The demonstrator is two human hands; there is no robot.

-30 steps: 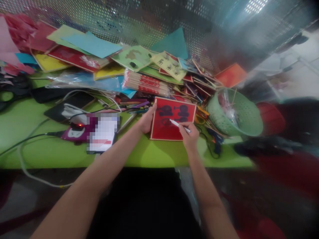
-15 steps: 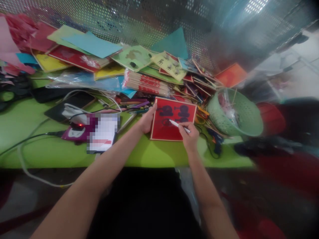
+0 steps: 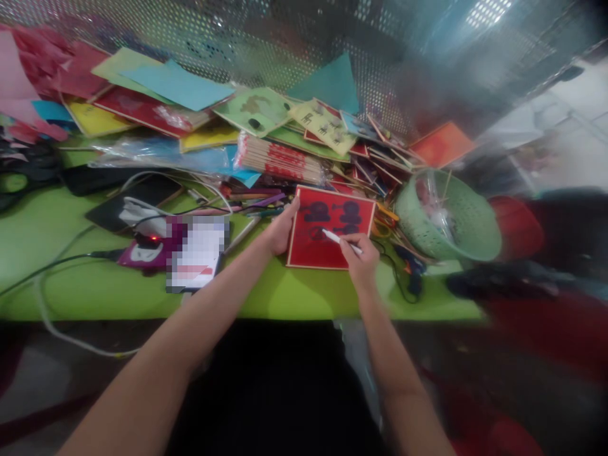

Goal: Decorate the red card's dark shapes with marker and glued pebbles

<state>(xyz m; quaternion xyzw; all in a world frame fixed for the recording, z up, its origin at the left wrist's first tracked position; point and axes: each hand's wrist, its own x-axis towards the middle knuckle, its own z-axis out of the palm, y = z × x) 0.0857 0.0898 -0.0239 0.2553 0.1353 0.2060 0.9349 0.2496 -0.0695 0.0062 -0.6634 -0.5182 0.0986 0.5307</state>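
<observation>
A red card (image 3: 313,253) with pale wood-coloured edges is tilted up over the front of the table. Dark rounded figures in two columns cover its upper part. My left hand (image 3: 284,228) grips the card by its left edge, the thumb along the front and the other fingers hidden behind. In my right hand (image 3: 363,256) is a white marker pen (image 3: 346,241), held in a writing grip. Its tip touches or nearly touches the lower left dark figure. The right hand covers the card's lower right corner.
A pale green basket (image 3: 479,215) with plastic-wrapped items stands right, beside a glue gun (image 3: 414,269) with its cord. Left lie a phone (image 3: 198,253), a purple power strip (image 3: 154,250) and cables. Behind are coloured cards (image 3: 175,85), bundled sticks (image 3: 280,158) and pens.
Both hands and the red card stay almost in place. The dark figure under the marker tip shows slightly more dark marking than before.
</observation>
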